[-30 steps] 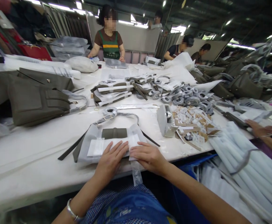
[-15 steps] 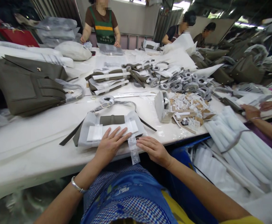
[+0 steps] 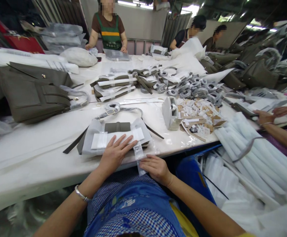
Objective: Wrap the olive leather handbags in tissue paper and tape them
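Note:
My left hand [image 3: 115, 153] lies flat with fingers spread on a wrapped olive leather piece [image 3: 117, 126] covered in white tissue at the table's near edge. Dark straps stick out from under that bundle on both sides. My right hand [image 3: 155, 168] sits at the table edge just right of the bundle, fingers closed on the lower end of a clear tape strip [image 3: 138, 154] that runs up onto the wrapping. A strap with a metal buckle [image 3: 113, 110] wrapped in plastic curls behind the bundle.
A tape dispenser [image 3: 170, 113] stands to the right, beside a heap of small paper tags [image 3: 200, 118]. Olive handbags [image 3: 35, 95] lie at the left, wrapped straps [image 3: 116, 85] and coiled straps [image 3: 195, 90] behind. White foam sheets [image 3: 254, 154] fill the right. A co-worker's hands [image 3: 269, 115] work at the far right; other people stand across.
My right hand has slid off the bundle down to the table edge, pulling the clear tape strip with it. My left hand stays pressed on the wrapping.

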The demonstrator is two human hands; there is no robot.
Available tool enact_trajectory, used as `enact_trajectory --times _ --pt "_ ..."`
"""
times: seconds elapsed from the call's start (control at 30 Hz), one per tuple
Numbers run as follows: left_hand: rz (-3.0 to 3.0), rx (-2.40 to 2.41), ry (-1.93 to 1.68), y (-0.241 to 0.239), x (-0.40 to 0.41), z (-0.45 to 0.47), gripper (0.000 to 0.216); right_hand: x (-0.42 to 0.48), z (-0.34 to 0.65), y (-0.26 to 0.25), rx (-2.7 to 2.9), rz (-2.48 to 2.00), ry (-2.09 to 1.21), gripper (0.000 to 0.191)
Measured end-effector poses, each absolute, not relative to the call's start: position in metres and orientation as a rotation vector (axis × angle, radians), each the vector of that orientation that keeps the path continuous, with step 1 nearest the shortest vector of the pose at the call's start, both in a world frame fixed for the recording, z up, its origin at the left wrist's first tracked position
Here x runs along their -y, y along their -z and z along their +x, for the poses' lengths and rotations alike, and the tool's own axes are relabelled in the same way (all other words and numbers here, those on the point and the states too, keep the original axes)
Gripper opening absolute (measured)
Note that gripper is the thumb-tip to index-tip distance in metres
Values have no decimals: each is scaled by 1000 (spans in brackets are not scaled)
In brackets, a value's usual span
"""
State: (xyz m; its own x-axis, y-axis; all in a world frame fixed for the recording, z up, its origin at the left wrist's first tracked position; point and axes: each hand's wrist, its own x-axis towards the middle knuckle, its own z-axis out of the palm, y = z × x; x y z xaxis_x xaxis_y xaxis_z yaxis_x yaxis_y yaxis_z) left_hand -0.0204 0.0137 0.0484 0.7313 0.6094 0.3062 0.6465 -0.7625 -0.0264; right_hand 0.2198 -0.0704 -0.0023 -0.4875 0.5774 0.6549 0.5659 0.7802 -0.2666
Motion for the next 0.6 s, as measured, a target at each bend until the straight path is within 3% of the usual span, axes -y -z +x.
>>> enact_trajectory --times 0.27,0.43,0.6 --pt "-2811 1016 440 -49 -14 -20 67 89 235 -20 2288 -808 -189 37" --pt "-2814 1011 417 -49 -15 -20 67 67 239 -38 2147 -961 73 52" --pt "-2823 1023 423 -47 -15 -20 67 23 225 -44 2181 -869 311 32"
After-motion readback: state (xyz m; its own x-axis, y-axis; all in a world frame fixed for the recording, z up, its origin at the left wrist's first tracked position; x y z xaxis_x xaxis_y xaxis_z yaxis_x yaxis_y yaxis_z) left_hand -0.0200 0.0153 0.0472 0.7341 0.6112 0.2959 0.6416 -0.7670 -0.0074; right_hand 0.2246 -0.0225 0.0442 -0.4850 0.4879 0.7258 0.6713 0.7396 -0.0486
